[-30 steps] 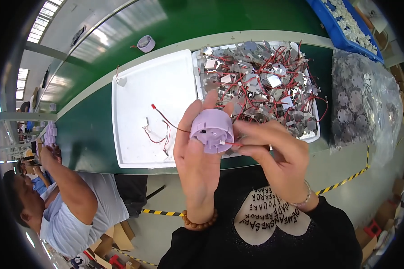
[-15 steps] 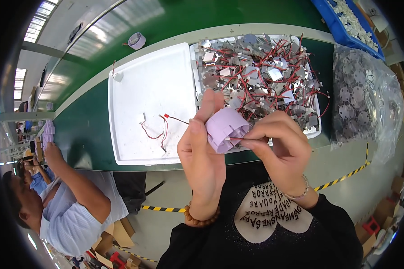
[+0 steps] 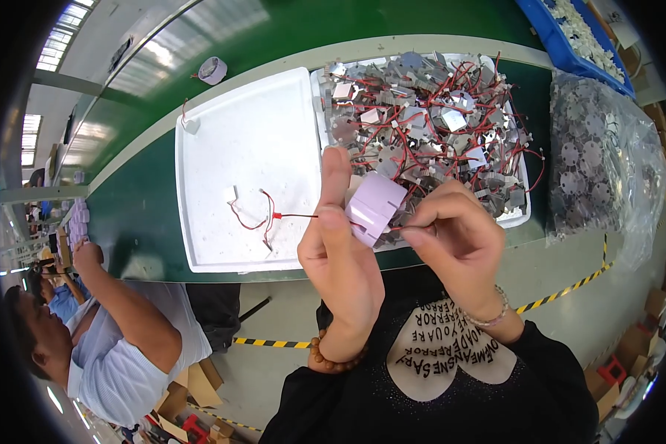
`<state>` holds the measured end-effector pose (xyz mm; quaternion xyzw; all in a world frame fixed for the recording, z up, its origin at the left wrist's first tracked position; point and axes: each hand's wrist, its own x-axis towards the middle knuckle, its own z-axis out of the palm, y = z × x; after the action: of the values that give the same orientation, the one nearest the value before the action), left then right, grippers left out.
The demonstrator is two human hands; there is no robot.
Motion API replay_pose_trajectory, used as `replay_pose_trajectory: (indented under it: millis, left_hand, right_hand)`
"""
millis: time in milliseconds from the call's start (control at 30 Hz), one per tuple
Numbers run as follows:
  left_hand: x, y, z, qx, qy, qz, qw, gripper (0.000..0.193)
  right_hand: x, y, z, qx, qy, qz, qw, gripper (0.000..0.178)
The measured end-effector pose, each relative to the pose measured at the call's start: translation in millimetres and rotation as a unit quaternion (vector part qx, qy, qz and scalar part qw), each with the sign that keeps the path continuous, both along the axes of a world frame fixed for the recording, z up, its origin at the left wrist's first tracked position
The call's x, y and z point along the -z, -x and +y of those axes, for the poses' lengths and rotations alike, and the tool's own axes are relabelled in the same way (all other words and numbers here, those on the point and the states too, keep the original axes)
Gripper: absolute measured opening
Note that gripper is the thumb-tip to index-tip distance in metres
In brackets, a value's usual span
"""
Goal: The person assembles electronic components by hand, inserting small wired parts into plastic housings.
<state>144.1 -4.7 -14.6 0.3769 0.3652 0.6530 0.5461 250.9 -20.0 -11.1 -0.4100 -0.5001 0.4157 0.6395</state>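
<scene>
A short lavender plastic cylinder (image 3: 377, 206) is gripped in my left hand (image 3: 342, 255), with the thumb along its side and a finger raised behind it. Its smooth outer wall faces up, and its inside is mostly hidden. At the cylinder's lower right rim, my right hand (image 3: 462, 248) pinches a thin red wire (image 3: 394, 229) between thumb and forefinger. From the left side of the cylinder a dark wire runs out to a small red connector (image 3: 277, 216) above the white tray (image 3: 237, 155).
Beside the white tray, another tray (image 3: 527, 211) is heaped with metal parts on red and black wires. A plastic bag (image 3: 596, 159) of grey discs and a blue bin (image 3: 629, 85) stand right. Another lavender cylinder (image 3: 213, 70) sits far back. A co-worker (image 3: 133, 333) works at left.
The cylinder has tilted in my left hand, so its open end has turned away from view. My left hand has shifted slightly right. The red connector has dropped a little and its wire has straightened.
</scene>
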Motion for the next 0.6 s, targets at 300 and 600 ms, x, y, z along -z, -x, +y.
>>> replay_pose_trajectory:
  millis: [300,600]
  left_hand:
    - [-10,-12,-6,-0.048,0.023,0.040,0.998,0.052]
    - [6,10,6,0.062,-0.133,0.126,0.981,0.030]
  right_hand:
    - [-3,-2,1,-0.025,0.009,-0.040,0.999,0.021]
    - [6,-10,0,-0.021,0.047,0.111,0.992,0.013]
